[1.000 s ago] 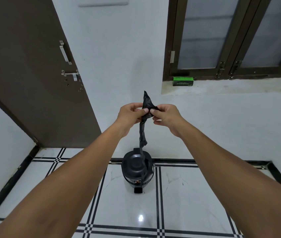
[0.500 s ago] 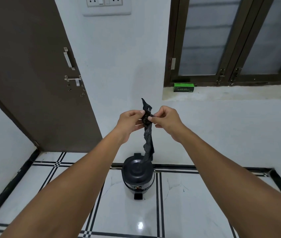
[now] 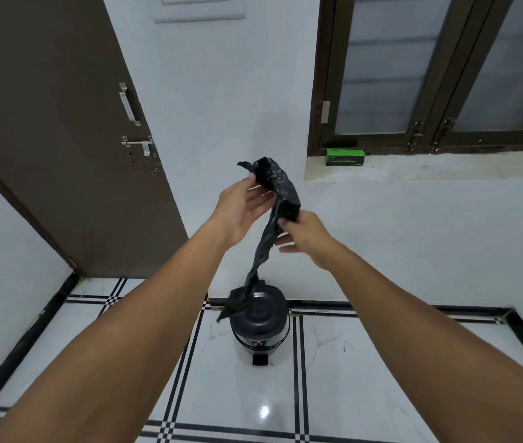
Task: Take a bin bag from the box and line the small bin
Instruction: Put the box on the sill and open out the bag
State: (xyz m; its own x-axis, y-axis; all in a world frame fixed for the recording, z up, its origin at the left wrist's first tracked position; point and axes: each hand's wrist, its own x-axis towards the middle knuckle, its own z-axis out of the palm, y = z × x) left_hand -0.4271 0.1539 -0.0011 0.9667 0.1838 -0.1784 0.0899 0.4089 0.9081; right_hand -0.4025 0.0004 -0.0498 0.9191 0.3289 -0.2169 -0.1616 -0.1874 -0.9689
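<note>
I see an evenly lit, fairly bright room with soft, cool light and faint shadows. A small glare spot shines on the glossy floor (image 3: 264, 411). Wide-angle distortion bends the door (image 3: 45, 129) and window frame (image 3: 426, 91) outward. Focus stays sharp throughout.

On your left stands a dark brown door (image 3: 45, 139), shut, with a pale metal handle (image 3: 128, 105) near its right edge and a sliding bolt (image 3: 140, 144) just below it. High on the white wall (image 3: 237, 100) you can see the lower edge of a switch plate (image 3: 198, 8). To your right is a window (image 3: 445, 71) with a dark brown frame and frosted panes, above a pale, scuffed sill (image 3: 429, 169). The floor (image 3: 365, 378) under you is glossy white tile crossed by thin black lines, with a black border running along the foot of the wall.
</note>
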